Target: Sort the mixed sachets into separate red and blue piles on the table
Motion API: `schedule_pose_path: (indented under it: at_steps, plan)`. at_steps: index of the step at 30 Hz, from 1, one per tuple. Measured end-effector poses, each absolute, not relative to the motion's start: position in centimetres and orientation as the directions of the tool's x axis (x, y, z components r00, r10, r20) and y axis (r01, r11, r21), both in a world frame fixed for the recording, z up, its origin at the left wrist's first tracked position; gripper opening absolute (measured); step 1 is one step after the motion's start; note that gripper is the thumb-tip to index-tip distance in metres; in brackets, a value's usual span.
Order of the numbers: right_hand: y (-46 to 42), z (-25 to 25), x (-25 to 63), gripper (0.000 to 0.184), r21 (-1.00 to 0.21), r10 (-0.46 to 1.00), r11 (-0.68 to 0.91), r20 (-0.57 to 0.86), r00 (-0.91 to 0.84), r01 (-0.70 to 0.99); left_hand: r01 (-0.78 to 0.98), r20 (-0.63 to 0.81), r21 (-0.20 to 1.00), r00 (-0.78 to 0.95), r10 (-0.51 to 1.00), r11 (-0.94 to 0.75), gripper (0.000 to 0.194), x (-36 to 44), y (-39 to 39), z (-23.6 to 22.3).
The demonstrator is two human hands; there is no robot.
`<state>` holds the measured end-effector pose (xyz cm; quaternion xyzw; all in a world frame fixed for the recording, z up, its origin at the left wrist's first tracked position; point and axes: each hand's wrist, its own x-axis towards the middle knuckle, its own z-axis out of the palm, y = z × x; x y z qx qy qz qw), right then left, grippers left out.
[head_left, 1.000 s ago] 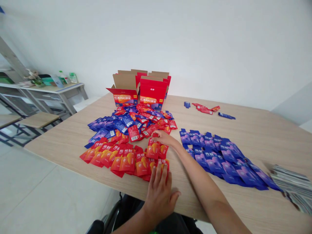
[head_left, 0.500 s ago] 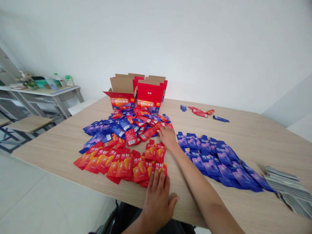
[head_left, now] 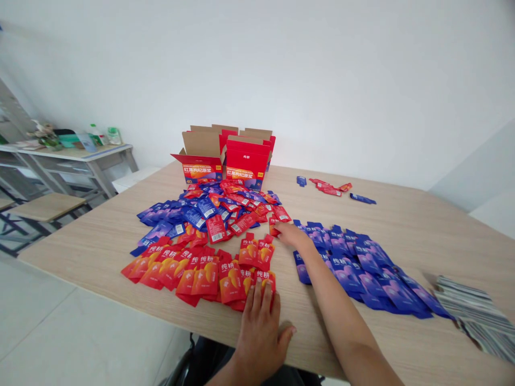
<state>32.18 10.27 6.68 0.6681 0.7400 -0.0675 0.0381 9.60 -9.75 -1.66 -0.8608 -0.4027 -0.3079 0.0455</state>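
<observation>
My left hand lies flat and open at the table's near edge, fingertips on the end of a laid-out row of red sachets. My right hand reaches across the middle of the table with its fingers closed on a red sachet, just off the right edge of a mixed heap of red and blue sachets. To its right lies a row of overlapping blue sachets, and my forearm crosses over that row's left end.
Two open red cardboard boxes stand behind the heap. A few loose sachets lie at the far side of the wooden table. A striped stack sits at the right edge. A grey desk and a bench stand at left.
My right hand went from the red row to the heap's edge, then drew back right and toward me with a red sachet. My left hand stayed flat.
</observation>
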Motion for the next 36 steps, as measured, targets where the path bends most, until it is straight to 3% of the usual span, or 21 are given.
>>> schedule_pose_path:
  at_steps: [4,10,14,18,21,27,36]
  plan:
    - [9.7,8.5,32.4,0.043,-0.046,0.989,0.042,-0.141,-0.049,0.998,0.717,0.597,0.145,0.486,0.638,-0.682,0.071,9.5,-9.7,-0.9]
    - [7.6,13.8,30.3,0.037,0.035,0.984,-0.175,-0.03,0.176,0.984,0.72,0.581,0.163,0.482,0.655,-0.675,0.077,9.6,-9.5,-1.0]
    - [5.3,15.7,26.6,0.033,0.051,0.997,-0.076,0.003,0.076,0.996,0.733,0.558,0.172,0.478,0.678,-0.658,0.079,9.8,-9.6,-1.6]
    - [3.5,15.5,22.8,0.03,0.013,0.996,0.071,-0.062,-0.07,0.997,0.737,0.555,0.17,0.477,0.682,-0.654,0.075,9.8,-9.6,-1.5]
    - [3.5,14.7,22.4,0.03,-0.031,0.993,0.03,-0.113,-0.034,0.999,0.735,0.555,0.176,0.475,0.683,-0.655,0.076,9.8,-9.6,-1.4]
    - [5.7,12.0,25.9,0.079,-0.012,0.936,-0.076,-0.345,0.068,0.997,0.731,0.54,0.177,0.487,0.686,-0.659,0.077,9.7,-9.5,-1.4]
    - [7.2,10.3,26.3,0.1,0.016,0.901,-0.064,-0.429,0.065,0.998,0.733,0.53,0.177,0.491,0.691,-0.656,0.077,9.7,-9.5,-1.3]
